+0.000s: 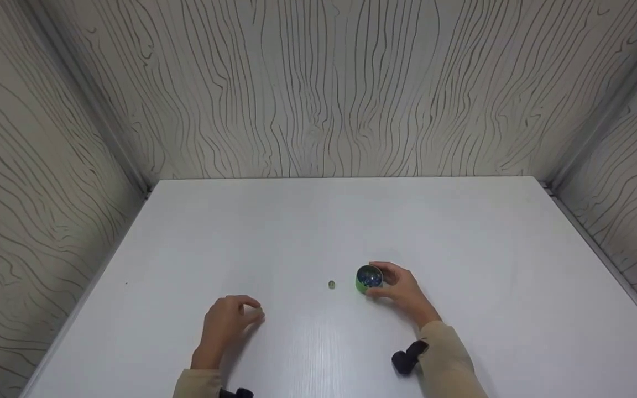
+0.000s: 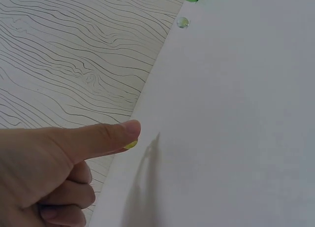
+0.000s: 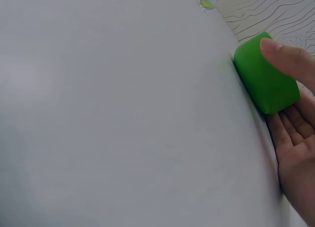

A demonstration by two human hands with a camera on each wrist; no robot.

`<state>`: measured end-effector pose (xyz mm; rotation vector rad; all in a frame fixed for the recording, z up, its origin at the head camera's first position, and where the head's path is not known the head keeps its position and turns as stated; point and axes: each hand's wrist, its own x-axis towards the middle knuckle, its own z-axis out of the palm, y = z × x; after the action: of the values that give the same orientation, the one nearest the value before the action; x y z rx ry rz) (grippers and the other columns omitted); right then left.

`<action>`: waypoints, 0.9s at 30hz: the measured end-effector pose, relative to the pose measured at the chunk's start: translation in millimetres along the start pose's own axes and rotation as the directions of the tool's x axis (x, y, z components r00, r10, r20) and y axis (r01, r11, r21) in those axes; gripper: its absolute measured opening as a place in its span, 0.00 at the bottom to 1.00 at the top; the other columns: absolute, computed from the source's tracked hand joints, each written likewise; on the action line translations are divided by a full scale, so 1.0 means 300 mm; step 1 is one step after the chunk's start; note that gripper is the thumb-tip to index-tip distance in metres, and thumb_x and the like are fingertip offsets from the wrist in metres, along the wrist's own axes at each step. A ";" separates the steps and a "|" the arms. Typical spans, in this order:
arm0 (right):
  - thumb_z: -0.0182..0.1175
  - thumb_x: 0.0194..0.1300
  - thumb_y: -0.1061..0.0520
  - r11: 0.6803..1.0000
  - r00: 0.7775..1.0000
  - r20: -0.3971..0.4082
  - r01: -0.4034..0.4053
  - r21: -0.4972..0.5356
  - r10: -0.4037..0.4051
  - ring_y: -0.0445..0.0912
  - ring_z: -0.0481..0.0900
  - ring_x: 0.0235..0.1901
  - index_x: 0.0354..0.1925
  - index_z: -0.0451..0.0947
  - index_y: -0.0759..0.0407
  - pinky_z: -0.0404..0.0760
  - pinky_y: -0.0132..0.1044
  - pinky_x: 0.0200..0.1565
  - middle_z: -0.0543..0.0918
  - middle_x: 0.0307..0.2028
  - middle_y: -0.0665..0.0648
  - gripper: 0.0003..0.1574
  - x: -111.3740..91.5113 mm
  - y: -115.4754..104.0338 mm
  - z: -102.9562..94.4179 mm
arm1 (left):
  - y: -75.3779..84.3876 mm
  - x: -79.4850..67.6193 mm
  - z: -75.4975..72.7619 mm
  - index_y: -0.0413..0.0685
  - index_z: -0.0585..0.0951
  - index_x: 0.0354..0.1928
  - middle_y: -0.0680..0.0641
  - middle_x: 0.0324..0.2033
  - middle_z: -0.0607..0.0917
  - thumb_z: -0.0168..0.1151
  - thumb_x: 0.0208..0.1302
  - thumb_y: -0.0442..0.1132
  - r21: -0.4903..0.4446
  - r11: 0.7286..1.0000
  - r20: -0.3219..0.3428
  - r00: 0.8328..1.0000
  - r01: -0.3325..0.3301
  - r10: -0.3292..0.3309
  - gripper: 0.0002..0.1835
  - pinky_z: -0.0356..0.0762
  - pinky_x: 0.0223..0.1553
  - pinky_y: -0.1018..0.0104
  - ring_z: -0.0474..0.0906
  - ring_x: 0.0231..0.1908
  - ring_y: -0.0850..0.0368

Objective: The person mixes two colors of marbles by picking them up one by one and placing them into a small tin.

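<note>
My right hand (image 1: 404, 287) grips a small green cup (image 3: 266, 77) standing on the white table, thumb on one side and fingers on the other. Its inside looks dark, with bluish glints, in the head view. Left of the cup lies a clear glass marble (image 1: 332, 284) with a yellow-green core; both wrist views show it too. Farther left and nearer the front, my left hand (image 1: 225, 323) pinches a small yellow piece (image 2: 130, 145) between thumb and index finger, mostly hidden by the fingertips. The other left fingers are curled in.
The white table (image 1: 296, 221) runs back to a wall (image 1: 313, 88) with a wood-grain line pattern. Similar panels stand at both sides. A dark wrist camera (image 1: 405, 362) sits by the right sleeve.
</note>
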<state>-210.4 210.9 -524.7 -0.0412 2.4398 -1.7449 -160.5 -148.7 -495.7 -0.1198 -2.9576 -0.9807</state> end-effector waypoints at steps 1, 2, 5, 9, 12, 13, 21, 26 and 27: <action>0.74 0.48 0.59 1.000 1.000 -0.002 -0.004 0.000 0.004 0.59 0.69 0.67 0.62 0.71 0.61 0.64 0.50 0.69 0.73 0.64 0.65 0.42 0.000 -0.001 0.001 | 0.003 0.001 0.000 0.50 0.88 0.35 0.53 0.19 0.75 0.70 0.53 0.41 0.010 1.000 -0.004 1.000 -0.006 0.006 0.07 0.56 0.20 0.73 0.61 0.21 0.63; 0.74 0.48 0.59 1.000 1.000 -0.004 -0.007 -0.002 0.007 0.59 0.69 0.67 0.62 0.71 0.61 0.64 0.50 0.69 0.73 0.64 0.65 0.42 0.000 -0.001 0.001 | 0.005 0.001 0.000 0.51 0.88 0.35 0.53 0.20 0.75 0.71 0.53 0.41 0.014 1.000 -0.006 1.000 -0.010 0.010 0.07 0.57 0.21 0.73 0.62 0.21 0.63; 0.74 0.48 0.60 1.000 1.000 -0.012 -0.016 -0.003 0.016 0.59 0.69 0.67 0.62 0.72 0.60 0.64 0.50 0.69 0.73 0.64 0.65 0.42 -0.002 -0.004 0.003 | 0.012 0.004 0.000 0.51 0.87 0.35 0.53 0.21 0.76 0.71 0.52 0.41 0.018 1.000 -0.010 1.000 -0.013 0.013 0.07 0.58 0.22 0.73 0.62 0.22 0.63; 0.74 0.48 0.60 1.000 1.000 -0.017 -0.016 -0.005 0.016 0.59 0.69 0.67 0.61 0.72 0.60 0.64 0.51 0.69 0.73 0.64 0.64 0.41 -0.004 -0.006 0.003 | 0.019 0.011 0.002 0.50 0.87 0.34 0.54 0.18 0.73 0.71 0.52 0.42 0.006 1.000 -0.012 1.000 -0.012 0.012 0.07 0.56 0.20 0.74 0.61 0.20 0.64; 0.74 0.48 0.59 1.000 1.000 -0.016 -0.011 -0.004 0.011 0.60 0.69 0.67 0.61 0.72 0.60 0.64 0.51 0.69 0.74 0.63 0.64 0.41 -0.003 -0.005 0.002 | 0.024 0.017 0.005 0.50 0.87 0.34 0.54 0.17 0.72 0.71 0.52 0.41 -0.001 1.000 -0.012 1.000 -0.016 0.016 0.07 0.55 0.19 0.74 0.60 0.19 0.64; 0.74 0.48 0.59 1.000 1.000 -0.012 -0.009 -0.004 0.009 0.59 0.69 0.67 0.61 0.72 0.60 0.64 0.51 0.69 0.74 0.64 0.64 0.41 -0.003 -0.004 0.001 | 0.026 0.018 0.006 0.50 0.87 0.34 0.54 0.17 0.72 0.72 0.52 0.42 0.000 1.000 -0.012 1.000 -0.020 0.020 0.07 0.55 0.19 0.74 0.60 0.19 0.64; 0.73 0.50 0.58 0.999 0.999 0.031 0.018 0.027 -0.019 0.61 0.68 0.67 0.63 0.69 0.63 0.64 0.51 0.69 0.72 0.64 0.67 0.43 0.002 0.010 -0.005 | 0.039 0.030 0.008 0.50 0.88 0.34 0.53 0.17 0.74 0.72 0.52 0.42 0.015 0.999 -0.017 0.999 -0.036 0.036 0.07 0.56 0.20 0.74 0.60 0.20 0.64; 0.73 0.50 0.58 0.999 0.999 0.035 0.024 0.032 -0.026 0.61 0.69 0.67 0.63 0.69 0.63 0.64 0.51 0.69 0.72 0.64 0.67 0.43 -0.001 0.008 -0.008 | 0.042 0.041 0.007 0.50 0.88 0.35 0.54 0.18 0.74 0.72 0.52 0.42 0.008 0.999 -0.023 0.998 -0.050 0.050 0.08 0.56 0.20 0.74 0.59 0.20 0.64; 0.73 0.50 0.58 0.999 0.999 0.037 0.027 0.033 -0.029 0.61 0.69 0.67 0.64 0.69 0.63 0.64 0.51 0.69 0.72 0.64 0.67 0.43 -0.002 0.008 -0.008 | 0.043 0.043 0.007 0.50 0.88 0.35 0.54 0.18 0.73 0.71 0.52 0.42 0.003 0.999 -0.024 0.998 -0.053 0.053 0.08 0.56 0.20 0.74 0.59 0.20 0.64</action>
<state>-210.0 214.1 -526.0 -0.1047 2.3953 -1.7781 -172.3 -136.3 -488.9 -0.1837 -2.9178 -0.9655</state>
